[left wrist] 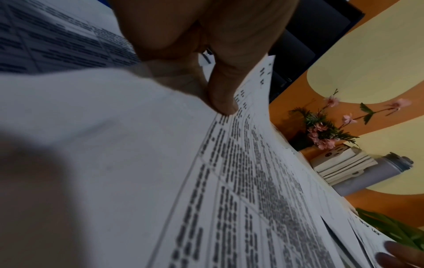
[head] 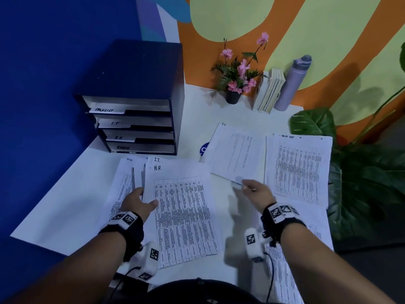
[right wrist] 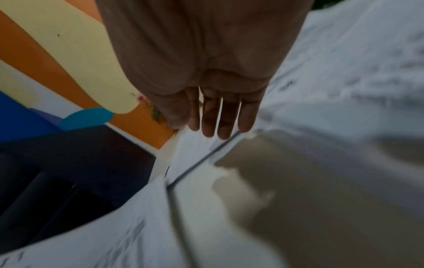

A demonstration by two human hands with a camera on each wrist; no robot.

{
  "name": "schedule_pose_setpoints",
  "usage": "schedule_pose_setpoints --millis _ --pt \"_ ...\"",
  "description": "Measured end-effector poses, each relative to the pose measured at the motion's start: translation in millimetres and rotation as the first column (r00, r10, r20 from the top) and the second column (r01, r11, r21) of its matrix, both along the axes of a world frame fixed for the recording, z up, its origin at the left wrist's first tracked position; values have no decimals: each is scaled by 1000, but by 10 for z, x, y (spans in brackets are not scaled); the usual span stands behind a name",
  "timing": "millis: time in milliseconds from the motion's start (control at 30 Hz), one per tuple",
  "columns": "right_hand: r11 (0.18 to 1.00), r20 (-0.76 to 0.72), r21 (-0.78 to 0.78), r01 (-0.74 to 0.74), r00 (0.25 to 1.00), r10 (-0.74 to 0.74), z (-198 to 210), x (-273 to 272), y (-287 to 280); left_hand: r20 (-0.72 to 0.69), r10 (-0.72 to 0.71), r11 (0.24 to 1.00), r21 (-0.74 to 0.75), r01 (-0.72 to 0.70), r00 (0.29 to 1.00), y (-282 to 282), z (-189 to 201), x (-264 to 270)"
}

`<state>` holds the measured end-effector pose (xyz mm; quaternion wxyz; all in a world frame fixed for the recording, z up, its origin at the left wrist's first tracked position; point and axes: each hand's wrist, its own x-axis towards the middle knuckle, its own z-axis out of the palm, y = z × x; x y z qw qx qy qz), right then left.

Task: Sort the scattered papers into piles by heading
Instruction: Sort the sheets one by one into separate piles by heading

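A table-printed sheet headed H.R. [head: 184, 211] lies in the middle of the white desk [head: 65, 205]. My left hand [head: 146, 197] pinches its left edge, thumb on top and fingers underneath. In the left wrist view, the thumb [left wrist: 222, 98] presses on that sheet [left wrist: 252, 181], which bows upward. My right hand [head: 245, 185] hovers with straight fingers [right wrist: 218, 117] at the near corner of a sheet headed I.T. [head: 236, 154] and holds nothing. A sheet headed TASK LIST [head: 300, 167] lies to the right of it. More sheets [head: 122, 189] stick out under the H.R. sheet on the left.
A dark blue drawer organiser [head: 135, 119] labelled TASKLIST, I.T, H.R and ADMIN stands at the back left. A flower pot [head: 233, 96], books [head: 268, 91] and a grey bottle [head: 291, 84] line the back wall. Large plant leaves [head: 361, 172] hang off the desk's right side. Further papers [head: 282, 270] lie at the near right.
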<state>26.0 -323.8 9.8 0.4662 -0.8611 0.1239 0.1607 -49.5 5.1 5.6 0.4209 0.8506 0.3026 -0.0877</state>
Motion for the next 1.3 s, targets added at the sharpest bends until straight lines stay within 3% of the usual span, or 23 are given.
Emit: schedule_pose_setpoints --millis 67,200,367,567,833,1000,1300 --pt "997 -65 72 -30 997 35 -106 -155 299 -31 -30 999 -15 30 999 64 -12 -18" --pt "995 -153 9 -96 984 96 -270 -315 640 -49 -41 998 -46 38 998 180 -38 -40" --pt "997 -93 -71 -38 995 32 -308 -391 837 -96 26 983 -177 -43 995 280 -94 29" --pt "998 -11 -61 24 1000 -24 -330 -470 1020 -59 -12 997 -73 8 998 406 -260 -7" --pt "972 1 -185 146 989 -148 -368 -607 1107 -63 -56 992 -121 48 996 537 -290 -13" --pt "937 62 -237 255 967 -247 -232 -687 870 -61 -110 990 -93 104 992 564 -360 -39" --pt "740 179 -472 480 874 -452 14 -723 -412 -24 -109 994 -25 109 994 488 -309 43"
